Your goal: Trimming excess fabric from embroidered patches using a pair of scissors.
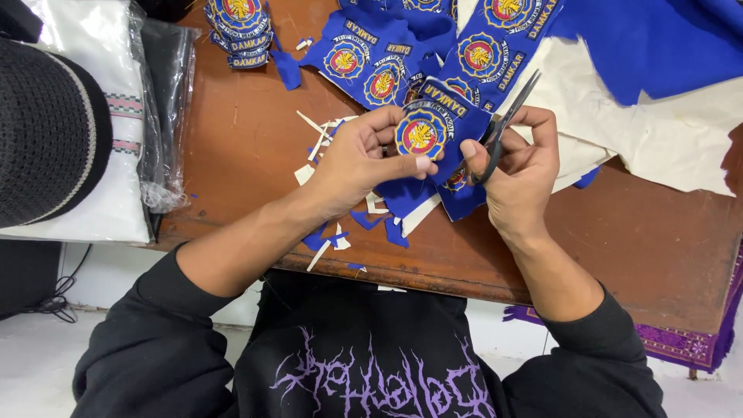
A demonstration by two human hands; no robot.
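- Left hand (356, 159) pinches a round embroidered patch (422, 133), part of a blue fabric strip (433, 166), above the brown surface (255, 139).
- Right hand (517, 166) grips black scissors (507, 116), blades narrowly parted beside the patch.
- Risk, judged: left fingertips (424, 163) sit near the blades; a slip could nick them or cut into the embroidery.
- Scissors' long axis runs diagonally, tips pointing up-right, away from the person; patch faces up.

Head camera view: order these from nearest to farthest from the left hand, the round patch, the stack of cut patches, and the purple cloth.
1. Round patch: pinched in the left hand.
2. Stack of cut patches: at the table's far edge, upper left.
3. Purple cloth: off the table, lower right.
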